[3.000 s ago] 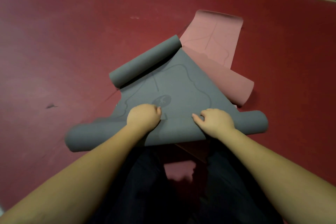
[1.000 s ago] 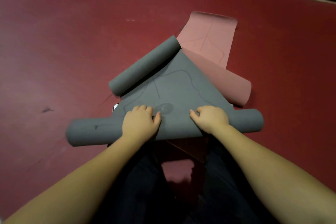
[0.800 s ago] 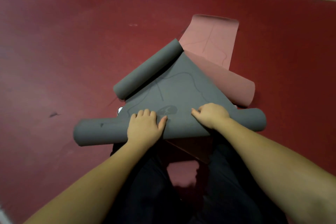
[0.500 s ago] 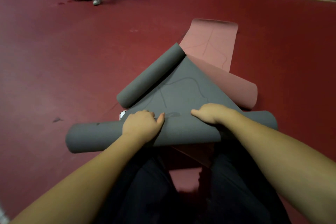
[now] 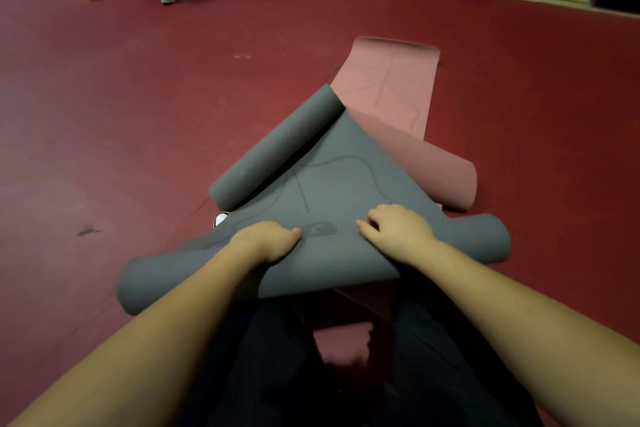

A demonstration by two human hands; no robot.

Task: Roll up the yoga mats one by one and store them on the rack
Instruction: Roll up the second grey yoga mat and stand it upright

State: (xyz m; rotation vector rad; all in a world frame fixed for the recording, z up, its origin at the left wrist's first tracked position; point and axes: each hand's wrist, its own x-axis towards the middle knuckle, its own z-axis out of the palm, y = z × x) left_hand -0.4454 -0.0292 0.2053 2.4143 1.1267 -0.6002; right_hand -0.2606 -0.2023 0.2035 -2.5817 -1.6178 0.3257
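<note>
On the red floor, a grey yoga mat lies rolled at both ends, overlapping a pink mat. Left hand and right hand, fingers curled, grip its near roll.

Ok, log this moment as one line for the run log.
step: rolling grey mat | left hand: on near roll | right hand: on near roll | far end: curled | pink mat: beneath, unrolled | rack: not in view
</note>
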